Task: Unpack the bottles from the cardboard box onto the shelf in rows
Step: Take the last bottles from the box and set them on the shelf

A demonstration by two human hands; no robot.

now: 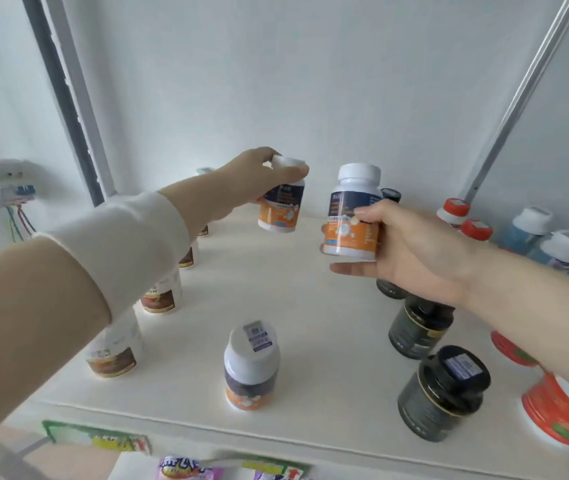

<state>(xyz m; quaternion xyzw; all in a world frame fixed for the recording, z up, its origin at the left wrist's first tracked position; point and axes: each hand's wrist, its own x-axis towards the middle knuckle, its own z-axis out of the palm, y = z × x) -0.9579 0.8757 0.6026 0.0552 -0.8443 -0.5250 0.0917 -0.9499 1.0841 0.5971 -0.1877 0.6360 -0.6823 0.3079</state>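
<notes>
The left hand (258,178) grips a white-capped bottle (281,209) by its cap and shoulder over the far middle of the shelf (310,289), long axis near vertical, cap tipped slightly right. Just to its right, the right hand (411,251) curls round a matching bottle (352,216), upright, cap up. Both carry dark-and-orange labels with the print too blurred to read. The left sleeve (120,244) hides part of the brown-labelled row (158,299).

Bright, even, soft light was all over, white wall (276,81) above the fingers (345,270) of the right hand (414,251) was washed out, only faint shadows lay on the shelf (293,289) below them, all outlines were slightly soft, uprights (64,98) far beside them leaned from wide-angle distortion.
</notes>
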